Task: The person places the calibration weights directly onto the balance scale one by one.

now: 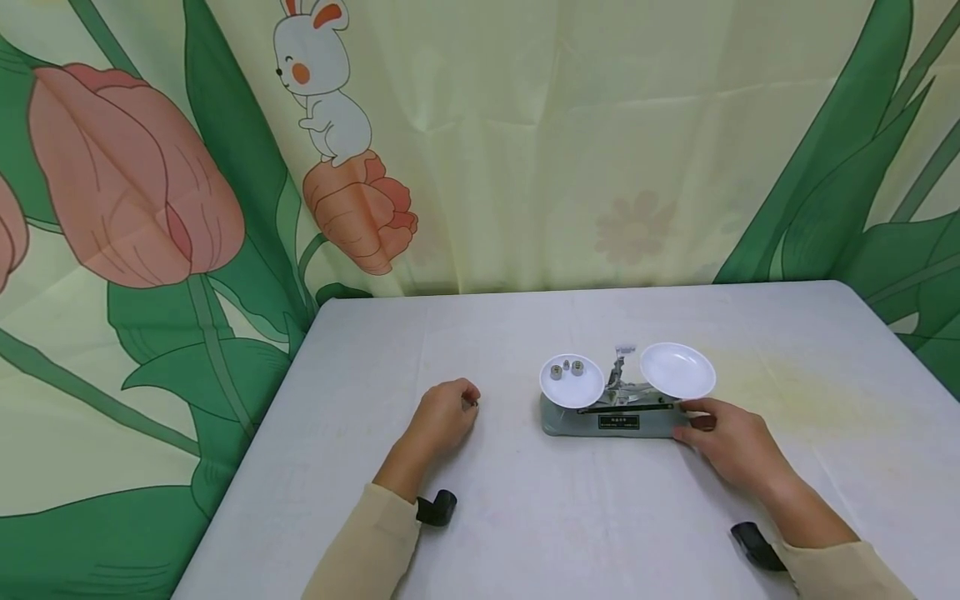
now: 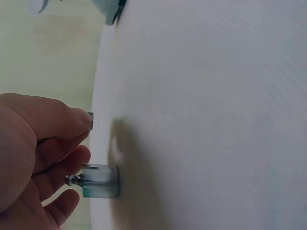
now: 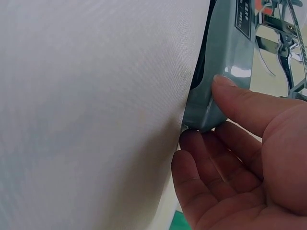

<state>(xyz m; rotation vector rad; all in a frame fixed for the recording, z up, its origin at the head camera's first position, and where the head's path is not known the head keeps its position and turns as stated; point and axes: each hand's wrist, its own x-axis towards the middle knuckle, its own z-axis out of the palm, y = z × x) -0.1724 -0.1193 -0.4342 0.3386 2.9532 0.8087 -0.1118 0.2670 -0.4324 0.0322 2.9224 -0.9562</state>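
Note:
My left hand (image 1: 442,417) is just above the table, left of the balance scale. In the left wrist view its thumb and forefinger pinch a small metal weight (image 2: 90,120), mostly covered by the thumb. A larger silver weight (image 2: 100,181) with a knob stands on the table by the other fingers; the hand hides it in the head view. My right hand (image 1: 731,442) grips the right end of the grey balance scale (image 1: 573,423), thumb on the front of its base (image 3: 225,52). Several weights (image 1: 577,367) lie on the left white pan (image 1: 573,396).
The right white pan (image 1: 677,369) holds nothing visible. A white cloth covers the table (image 1: 525,517). Behind it hangs a curtain (image 1: 525,167) printed with tulips and a rabbit on a carrot. Black wrist cameras (image 1: 437,508) are strapped to both wrists.

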